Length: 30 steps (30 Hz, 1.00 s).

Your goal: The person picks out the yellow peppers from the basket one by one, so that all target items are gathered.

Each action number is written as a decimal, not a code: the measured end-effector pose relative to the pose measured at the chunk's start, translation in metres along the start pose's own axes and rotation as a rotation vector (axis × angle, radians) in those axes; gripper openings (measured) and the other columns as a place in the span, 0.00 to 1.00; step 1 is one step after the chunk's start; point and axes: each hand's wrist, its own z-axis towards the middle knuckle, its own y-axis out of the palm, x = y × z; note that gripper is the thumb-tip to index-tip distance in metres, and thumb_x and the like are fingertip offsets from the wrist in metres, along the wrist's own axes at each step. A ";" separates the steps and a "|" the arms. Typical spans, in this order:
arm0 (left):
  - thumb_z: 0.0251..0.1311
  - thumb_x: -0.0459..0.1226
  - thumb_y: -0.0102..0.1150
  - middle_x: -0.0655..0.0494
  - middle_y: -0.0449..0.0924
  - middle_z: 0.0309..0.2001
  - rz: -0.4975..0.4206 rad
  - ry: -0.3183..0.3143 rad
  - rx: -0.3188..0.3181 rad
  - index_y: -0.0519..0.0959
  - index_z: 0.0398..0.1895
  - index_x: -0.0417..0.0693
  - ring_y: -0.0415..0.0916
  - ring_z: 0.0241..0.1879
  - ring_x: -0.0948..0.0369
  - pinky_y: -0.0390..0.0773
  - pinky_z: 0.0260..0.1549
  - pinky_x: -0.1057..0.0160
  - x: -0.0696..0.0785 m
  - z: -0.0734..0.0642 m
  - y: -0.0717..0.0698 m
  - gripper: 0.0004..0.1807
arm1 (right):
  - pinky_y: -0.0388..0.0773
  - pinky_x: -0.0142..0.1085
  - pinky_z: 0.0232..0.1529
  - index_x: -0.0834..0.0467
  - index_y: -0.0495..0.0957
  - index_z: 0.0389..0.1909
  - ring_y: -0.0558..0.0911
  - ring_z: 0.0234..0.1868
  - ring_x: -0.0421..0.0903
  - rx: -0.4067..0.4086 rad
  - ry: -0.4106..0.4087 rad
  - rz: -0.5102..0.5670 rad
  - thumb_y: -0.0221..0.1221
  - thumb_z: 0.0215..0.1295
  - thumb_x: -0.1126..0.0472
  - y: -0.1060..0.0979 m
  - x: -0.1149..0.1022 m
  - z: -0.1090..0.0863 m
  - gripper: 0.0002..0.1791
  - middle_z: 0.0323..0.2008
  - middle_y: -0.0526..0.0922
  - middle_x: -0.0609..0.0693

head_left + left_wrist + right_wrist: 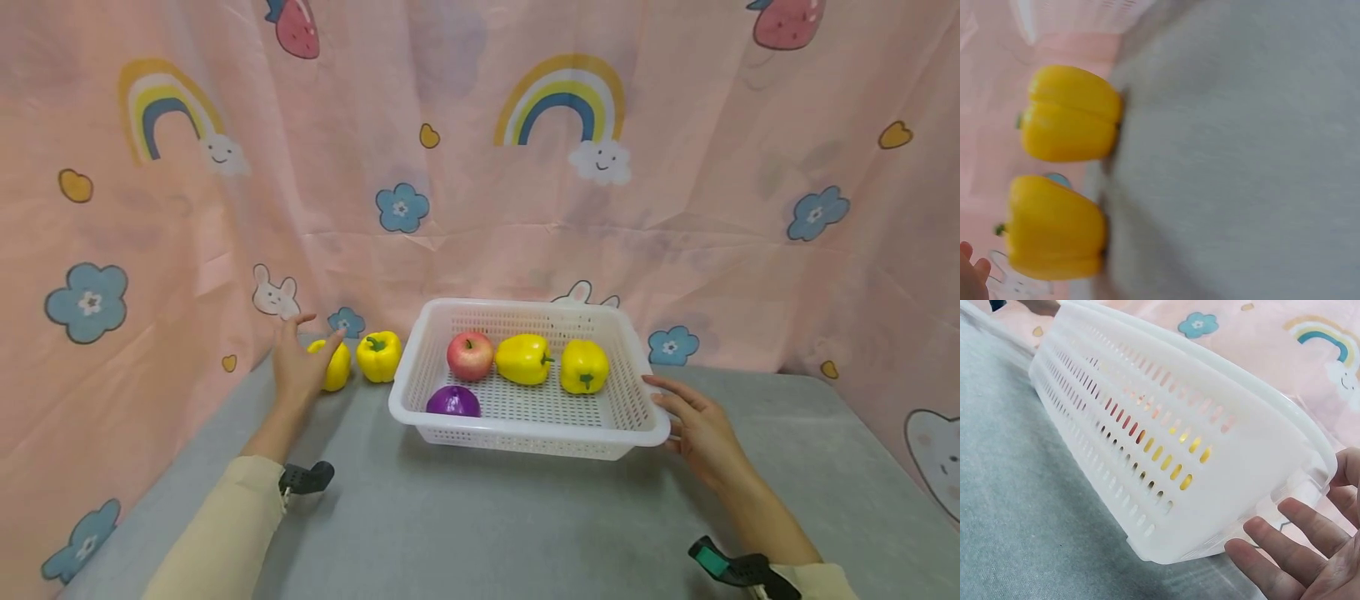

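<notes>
My left hand [296, 362] is beside the left yellow bell pepper [337, 367], fingers spread and partly covering it in the head view. In the left wrist view, fingertips [974, 272] show just off the stem side of this pepper [1057, 231], with a gap between. A second yellow bell pepper [378, 357] stands between it and the white basket [525, 429]. At the basket's right end, my right hand [705, 433] has its fingers extended along the rim and end wall. Inside lie a red apple [470, 357], two yellow bell peppers [523, 360] and a round purple onion [453, 401].
The grey table [480, 525] extends in front of the basket and to both sides. Right behind it hangs a pink curtain [480, 258] printed with rainbows and flowers. The basket's slotted side wall [1129, 425] stands tall in the right wrist view.
</notes>
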 end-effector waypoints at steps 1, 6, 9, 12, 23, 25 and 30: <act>0.64 0.43 0.67 0.38 0.67 0.66 -0.003 0.009 -0.006 0.70 0.66 0.40 0.63 0.69 0.43 0.60 0.75 0.40 0.004 0.002 -0.002 0.31 | 0.86 0.31 0.35 0.43 0.75 0.65 0.89 0.38 0.38 -0.001 -0.001 0.002 0.55 0.76 0.48 0.000 0.000 0.000 0.20 0.46 0.82 0.27; 0.64 0.44 0.66 0.39 0.68 0.67 0.006 0.065 -0.023 0.72 0.65 0.41 0.64 0.68 0.44 0.65 0.71 0.40 0.021 0.010 -0.005 0.30 | 0.87 0.31 0.35 0.42 0.76 0.64 0.89 0.38 0.38 0.005 -0.001 0.003 0.55 0.76 0.48 0.000 0.001 0.000 0.19 0.46 0.82 0.27; 0.64 0.44 0.66 0.39 0.68 0.67 0.005 0.104 -0.051 0.72 0.66 0.42 0.66 0.67 0.43 0.70 0.68 0.40 0.031 0.010 -0.005 0.30 | 0.87 0.32 0.37 0.41 0.76 0.63 0.89 0.38 0.38 0.006 0.001 0.010 0.55 0.76 0.48 0.001 0.000 0.000 0.18 0.45 0.83 0.27; 0.64 0.44 0.66 0.40 0.68 0.67 -0.001 0.144 -0.108 0.71 0.66 0.43 0.67 0.67 0.42 0.73 0.66 0.40 0.041 0.009 -0.004 0.30 | 0.87 0.32 0.37 0.42 0.76 0.64 0.89 0.39 0.38 0.007 0.004 0.011 0.55 0.75 0.48 0.002 0.000 0.000 0.19 0.46 0.82 0.27; 0.63 0.42 0.66 0.42 0.70 0.67 -0.062 0.255 -0.257 0.72 0.65 0.45 0.69 0.67 0.43 0.73 0.66 0.40 0.084 0.002 0.012 0.28 | 0.87 0.33 0.38 0.46 0.72 0.69 0.89 0.39 0.37 0.020 0.010 -0.019 0.55 0.76 0.46 0.002 0.000 0.001 0.24 0.46 0.81 0.25; 0.63 0.41 0.67 0.43 0.71 0.67 -0.071 0.271 -0.271 0.72 0.64 0.45 0.70 0.67 0.42 0.74 0.66 0.40 0.091 0.000 0.017 0.28 | 0.87 0.33 0.38 0.46 0.72 0.70 0.89 0.39 0.37 0.021 0.008 -0.021 0.54 0.76 0.47 0.002 0.001 0.001 0.25 0.47 0.80 0.25; 0.62 0.41 0.67 0.44 0.74 0.65 -0.069 0.318 -0.294 0.74 0.63 0.43 0.73 0.64 0.43 0.76 0.64 0.41 0.107 -0.005 0.032 0.27 | 0.87 0.32 0.38 0.47 0.71 0.71 0.89 0.40 0.37 0.028 0.009 -0.037 0.54 0.76 0.46 0.002 0.001 0.000 0.25 0.46 0.80 0.25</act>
